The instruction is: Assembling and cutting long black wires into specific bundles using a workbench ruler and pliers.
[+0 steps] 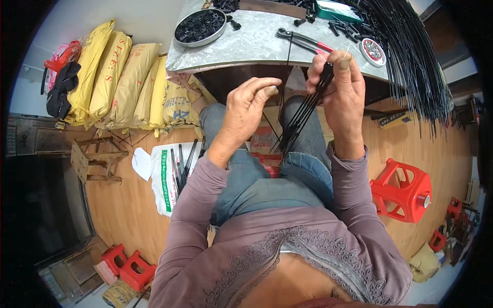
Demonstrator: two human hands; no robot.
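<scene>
- The right hand point(345, 95) pinches a bundle of black rods point(306, 109) near its upper end, thumb and fingers closed around it; the rods slant down and leftward from the grip, over the person's lap.
- A fine pale strand point(348, 50) sticks up at the right fingertips.
- The left hand point(245, 104) is raised apart from the bundle, its thumb and forefinger brought close together; I cannot tell whether anything thin sits between them.
- A single dark rod point(288, 56) runs down past the counter's edge, just right of the left fingertips.
- Beyond both hands stands the counter point(246, 49), with a grey marbled top.
- On it, pliers point(305, 39) with red grips lie just beyond the right hand, and a small round dish point(372, 52) sits to that hand's right.
- Farther right, long black rods point(418, 64) spill over the edge.
- Beyond the left hand, a round metal tray point(206, 40) holds small black pieces.
- Left of the left forearm, more dark rods point(181, 167) lie on a white sack point(160, 187).
</scene>
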